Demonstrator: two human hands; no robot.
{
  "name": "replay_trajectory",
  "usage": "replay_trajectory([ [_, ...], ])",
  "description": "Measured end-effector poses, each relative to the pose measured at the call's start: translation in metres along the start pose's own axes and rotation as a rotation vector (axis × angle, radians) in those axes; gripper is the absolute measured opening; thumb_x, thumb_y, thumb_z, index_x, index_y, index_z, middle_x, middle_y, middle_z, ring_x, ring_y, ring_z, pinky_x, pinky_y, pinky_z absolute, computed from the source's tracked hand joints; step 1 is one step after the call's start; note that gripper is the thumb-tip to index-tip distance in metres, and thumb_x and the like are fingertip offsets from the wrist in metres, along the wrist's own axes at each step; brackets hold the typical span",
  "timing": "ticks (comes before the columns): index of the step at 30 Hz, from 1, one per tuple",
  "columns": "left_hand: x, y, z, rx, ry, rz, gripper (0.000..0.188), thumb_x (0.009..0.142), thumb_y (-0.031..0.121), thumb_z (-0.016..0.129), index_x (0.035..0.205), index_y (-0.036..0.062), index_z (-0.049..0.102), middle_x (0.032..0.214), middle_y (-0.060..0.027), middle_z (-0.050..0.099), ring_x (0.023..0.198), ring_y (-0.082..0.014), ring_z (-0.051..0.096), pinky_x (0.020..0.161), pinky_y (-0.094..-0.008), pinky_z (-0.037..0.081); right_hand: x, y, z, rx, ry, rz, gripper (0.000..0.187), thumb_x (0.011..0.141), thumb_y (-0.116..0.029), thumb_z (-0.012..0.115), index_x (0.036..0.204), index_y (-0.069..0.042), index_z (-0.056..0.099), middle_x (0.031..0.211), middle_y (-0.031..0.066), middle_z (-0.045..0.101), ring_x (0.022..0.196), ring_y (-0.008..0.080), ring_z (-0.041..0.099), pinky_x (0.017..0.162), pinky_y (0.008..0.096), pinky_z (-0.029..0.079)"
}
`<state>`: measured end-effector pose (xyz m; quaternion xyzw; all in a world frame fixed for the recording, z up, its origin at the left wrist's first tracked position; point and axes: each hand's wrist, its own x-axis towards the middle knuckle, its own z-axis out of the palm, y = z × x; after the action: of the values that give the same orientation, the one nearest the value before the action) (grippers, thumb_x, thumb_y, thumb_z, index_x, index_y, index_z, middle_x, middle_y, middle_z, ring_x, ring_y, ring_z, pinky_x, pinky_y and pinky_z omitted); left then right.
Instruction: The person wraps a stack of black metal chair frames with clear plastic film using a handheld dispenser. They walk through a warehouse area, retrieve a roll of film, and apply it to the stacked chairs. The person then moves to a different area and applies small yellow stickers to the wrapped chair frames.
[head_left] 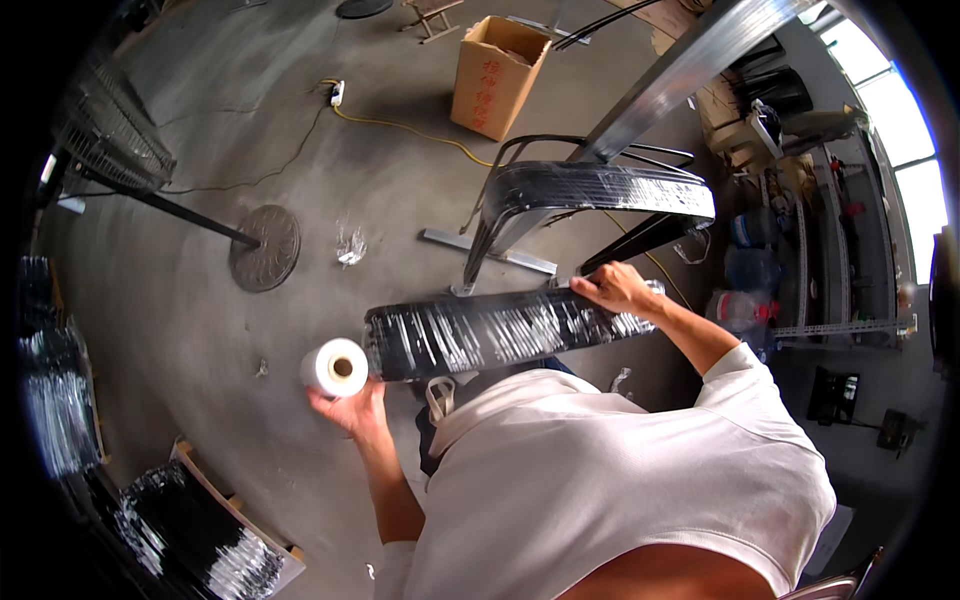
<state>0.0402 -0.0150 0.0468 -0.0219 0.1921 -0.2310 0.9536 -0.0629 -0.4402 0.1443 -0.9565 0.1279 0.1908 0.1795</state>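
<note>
Clasping bundle (480, 335), long axis left to right, near its right end with fingers of right hand (617, 290), while cupping film roll (320, 371) in fingers of left hand (352, 408) just beside bundle's left end.

Your plain white shirt (610, 450) contrasts with a black bundle (470, 333) streaked in silvery white, and a white roll (322, 368) with a brown core (343, 367). Elsewhere, a tan carton (498, 82) carries red lettering (488, 97) down one side, while a yellow cord (400, 124) stands out against the grey floor (370, 185).
</note>
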Motion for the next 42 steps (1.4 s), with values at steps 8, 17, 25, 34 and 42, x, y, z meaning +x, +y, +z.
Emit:
replay_trajectory([
  [8,0.006,-0.057,0.089,0.168,0.137,-0.052,0.058,0.068,0.059,0.057,0.106,0.0149,0.058,0.112,-0.0027,0.058,0.108,-0.0199,0.048,0.093,-0.0506,0.023,-0.044,0.026,-0.017,0.145,0.082,0.041,0.067,0.087,-0.051,0.042,0.053,0.004,0.058,0.043,0.0182,0.048,0.044,0.0337,0.052,0.049,0.0396,0.044],
  [17,0.039,-0.155,0.116,0.352,0.233,-0.156,0.059,0.067,0.060,0.054,0.108,0.0186,0.055,0.112,0.0012,0.056,0.106,-0.0168,0.047,0.088,-0.0451,0.024,-0.046,0.126,-0.027,0.178,-0.052,0.081,0.075,0.089,-0.059,0.032,0.050,0.003,0.051,0.043,0.0144,0.043,0.040,0.0269,0.045,0.044,0.0379,0.038],
  [25,0.075,-0.183,0.125,0.463,0.362,-0.064,0.043,0.071,0.053,0.047,0.090,0.0182,0.063,0.097,0.0008,0.060,0.098,-0.0200,0.050,0.096,-0.0486,0.019,-0.011,0.140,-0.045,0.042,-0.067,0.044,0.069,0.092,-0.053,0.028,0.064,0.003,0.058,0.054,0.0169,0.054,0.057,0.0338,0.056,0.057,0.0399,0.046],
  [34,0.078,-0.179,0.128,0.444,0.267,-0.205,0.039,0.071,0.050,0.051,0.092,0.0189,0.063,0.103,0.0007,0.059,0.106,-0.0221,0.047,0.101,-0.0509,0.012,-0.043,0.153,-0.041,-0.032,0.284,-0.080,0.030,0.089,-0.031,0.047,0.091,-0.005,0.062,0.074,0.0121,0.061,0.073,0.0288,0.060,0.068,0.0367,0.047],
  [42,0.040,-0.127,0.083,0.220,0.207,-0.239,0.054,0.073,0.045,0.061,0.114,0.0124,0.051,0.116,-0.0089,0.052,0.110,-0.0239,0.047,0.099,-0.0521,0.023,-0.132,0.070,-0.082,0.267,0.678,-0.133,0.015,0.080,-0.002,0.058,0.094,-0.003,0.063,0.088,0.0102,0.065,0.080,0.0240,0.062,0.074,0.0314,0.049],
])
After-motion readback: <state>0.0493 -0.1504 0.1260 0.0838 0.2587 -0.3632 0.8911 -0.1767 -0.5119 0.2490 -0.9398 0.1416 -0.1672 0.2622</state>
